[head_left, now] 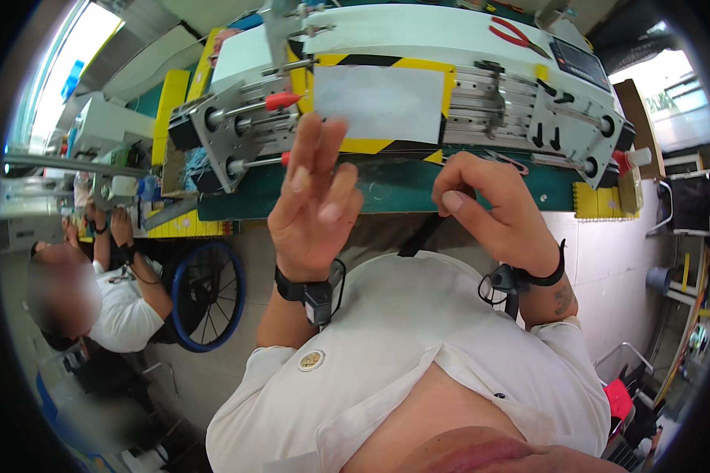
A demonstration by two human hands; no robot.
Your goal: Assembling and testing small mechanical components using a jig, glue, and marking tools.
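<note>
My left hand [314, 205] is raised just in front of the machine, palm turned partly toward me, and holds nothing I can see. Two of its fingers stretch up, smeared by motion, near the red-tipped rod [282, 101]. At the front edge of the green bench mat my right hand [497, 206] is closed, its fingers curled in against the thumb. Whether anything small is pinched there is hidden. Beyond both hands, a white sheet [379, 102] lies on the machine bed, bordered by yellow-and-black striped tape [371, 147]. Each wrist wears a black strap with a small device.
Metal rails [521, 110] run along the machine [227, 146] between its end plates. Red-handled pliers [519, 36] lie behind, beside a dark control panel [580, 65]. Scissors [513, 162] rest near my right hand. Leftward, another person [130, 303] works beside a blue-rimmed wheelchair wheel [205, 344].
</note>
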